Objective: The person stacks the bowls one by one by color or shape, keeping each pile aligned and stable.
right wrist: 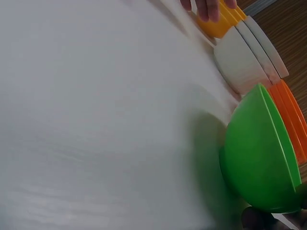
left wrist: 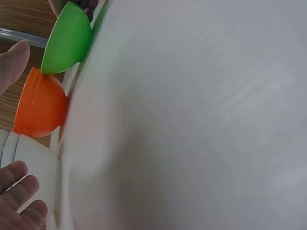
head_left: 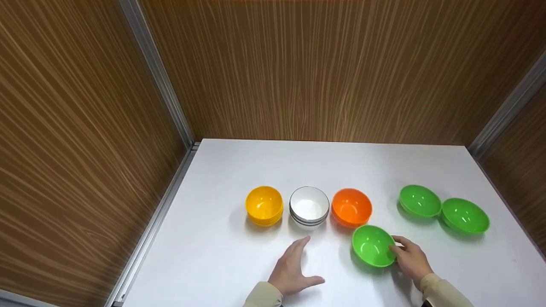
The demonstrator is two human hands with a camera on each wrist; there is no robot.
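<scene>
A green bowl [head_left: 372,247] is pinched at its right rim by my right hand [head_left: 411,260], thumb inside and fingers outside. It tilts slightly, close over the table, just in front of the orange bowls [head_left: 351,208]. In the right wrist view the green bowl [right wrist: 256,153] overlaps the orange stack [right wrist: 290,115]. My left hand [head_left: 291,269] holds nothing; thumb and fingers are spread wide over the table, in front of the stacked white bowls [head_left: 309,207]. The left wrist view shows its thumb [left wrist: 13,64] apart from the orange stack [left wrist: 42,104].
A stack of yellow bowls [head_left: 264,205] stands left of the white stack. Two more green bowls, one [head_left: 420,200] farther back and one [head_left: 465,215] to its right, sit on the right side of the white table [head_left: 222,166]. Wood-grain panels [head_left: 298,72] enclose the back and sides.
</scene>
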